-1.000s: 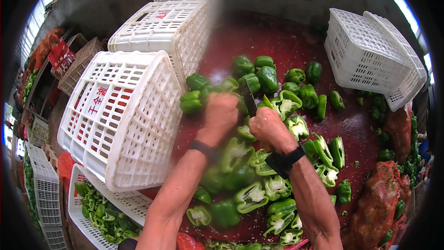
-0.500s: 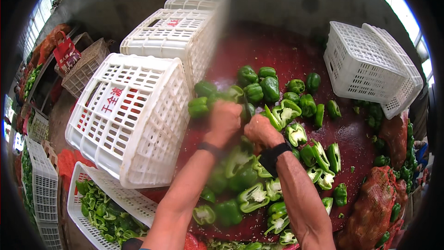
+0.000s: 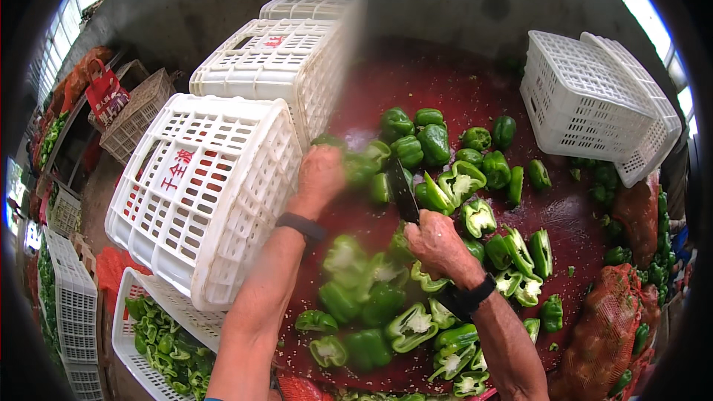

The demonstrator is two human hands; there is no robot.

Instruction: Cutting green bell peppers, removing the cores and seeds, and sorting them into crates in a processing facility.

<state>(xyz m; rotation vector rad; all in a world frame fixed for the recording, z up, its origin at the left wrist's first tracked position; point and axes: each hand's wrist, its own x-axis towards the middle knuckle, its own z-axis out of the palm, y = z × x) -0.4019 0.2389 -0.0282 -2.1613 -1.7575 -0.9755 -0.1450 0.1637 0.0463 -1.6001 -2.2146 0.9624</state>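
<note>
My right hand grips a knife, its dark blade pointing away from me among the peppers. Over the left side of the red work surface, beside the white crates, is my left hand. It looks blurred and its fingers are hidden. A green bell pepper shows just beyond it. Several whole green bell peppers lie farther off. Cut pepper halves with pale cores are spread nearer me and to the right, around the knife hand.
White plastic crates stand in a row on the left, and more crates at the far right. A crate of pepper pieces sits at lower left. Red mesh sacks lie along the right edge. A grey wall rises behind.
My left hand has moved left, away from my right hand, over the spot where a whole pepper lay. My right hand has drawn back slightly, and the knife blade now shows plainly.
</note>
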